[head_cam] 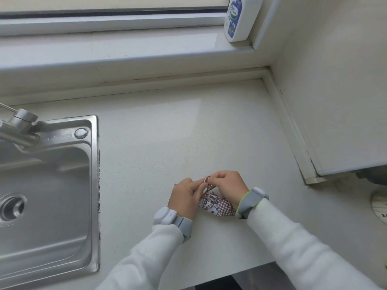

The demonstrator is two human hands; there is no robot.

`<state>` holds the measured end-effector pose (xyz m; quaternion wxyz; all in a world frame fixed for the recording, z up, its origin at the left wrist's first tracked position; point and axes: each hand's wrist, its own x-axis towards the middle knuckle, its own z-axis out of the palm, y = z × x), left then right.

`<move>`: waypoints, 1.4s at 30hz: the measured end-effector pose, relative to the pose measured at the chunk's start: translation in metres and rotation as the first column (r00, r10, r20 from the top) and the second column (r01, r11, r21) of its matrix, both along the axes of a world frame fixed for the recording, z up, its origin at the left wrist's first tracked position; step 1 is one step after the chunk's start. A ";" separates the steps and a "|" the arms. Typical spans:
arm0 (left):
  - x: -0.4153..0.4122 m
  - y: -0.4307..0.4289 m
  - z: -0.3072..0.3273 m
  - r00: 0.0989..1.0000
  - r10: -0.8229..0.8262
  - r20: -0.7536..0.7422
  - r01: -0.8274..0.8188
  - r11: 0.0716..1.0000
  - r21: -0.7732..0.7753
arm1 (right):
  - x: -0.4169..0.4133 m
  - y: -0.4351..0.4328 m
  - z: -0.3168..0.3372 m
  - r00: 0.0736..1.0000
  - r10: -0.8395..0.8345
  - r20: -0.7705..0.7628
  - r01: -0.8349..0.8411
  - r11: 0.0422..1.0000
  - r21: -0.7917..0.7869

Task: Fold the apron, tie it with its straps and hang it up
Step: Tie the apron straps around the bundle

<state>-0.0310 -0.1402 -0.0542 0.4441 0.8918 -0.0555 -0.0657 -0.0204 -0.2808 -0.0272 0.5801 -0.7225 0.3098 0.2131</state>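
The apron (217, 204) is a small folded bundle of red-and-white checked cloth with a cartoon print, lying on the white countertop (167, 132) near its front edge. My left hand (185, 195) and my right hand (227, 184) meet just above the bundle. Both pinch a thin checked strap (206, 181) between their fingertips. Much of the bundle is hidden under my hands. Both wrists carry grey bands over white sleeves.
A steel sink (95, 185) with a tap (18, 126) fills the left side. A white bottle (238, 19) stands on the window sill at the back. A wall and a raised ledge (310, 170) close off the right side.
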 end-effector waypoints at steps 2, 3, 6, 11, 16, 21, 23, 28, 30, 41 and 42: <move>-0.002 -0.003 -0.001 0.999 -0.043 -0.011 0.044 0.996 0.077 | 0.000 0.000 0.000 0.995 -0.092 -0.031 0.094 0.995 0.042; -0.002 -0.006 0.000 0.998 -0.054 -0.039 0.058 0.992 0.115 | 0.000 0.000 0.001 0.992 -0.120 -0.036 0.122 0.991 0.063; -0.003 -0.017 0.000 0.994 -0.042 -0.106 0.061 0.980 0.187 | -0.002 0.004 0.002 0.994 -0.104 -0.020 0.106 0.989 0.106; -0.002 -0.017 0.006 0.904 0.120 -0.411 -0.142 0.990 -0.023 | 0.004 -0.010 0.001 0.974 0.211 0.084 -0.207 0.977 -0.054; -0.005 -0.003 0.009 0.867 0.122 -0.483 -0.277 0.924 -0.264 | 0.010 -0.043 -0.005 0.828 0.560 -0.028 -0.548 0.798 -0.252; -0.010 0.000 0.008 0.838 -0.022 -0.545 -0.206 0.912 -0.354 | 0.018 -0.033 -0.013 0.640 0.755 -0.144 -0.709 0.508 -0.488; -0.006 -0.001 0.007 0.841 0.044 -0.539 -0.246 0.918 -0.310 | 0.019 -0.031 -0.014 0.607 0.766 -0.210 -0.738 0.445 -0.508; -0.010 -0.011 0.007 0.857 0.182 -0.482 -0.304 0.934 -0.187 | 0.010 -0.024 -0.009 0.518 0.817 -0.252 -0.773 0.322 -0.547; -0.010 -0.013 0.005 0.920 0.160 -0.358 -0.165 0.986 0.017 | 0.005 -0.022 0.000 0.388 0.893 -0.228 -0.797 0.202 -0.569; 0.000 0.006 -0.024 0.914 -0.405 -0.037 0.406 0.913 0.046 | 0.012 -0.029 0.012 0.567 0.781 0.262 -0.645 0.619 -0.448; -0.002 0.008 -0.024 0.935 -0.354 -0.038 0.352 0.935 -0.043 | 0.011 -0.029 0.009 0.696 0.682 0.226 -0.617 0.728 -0.298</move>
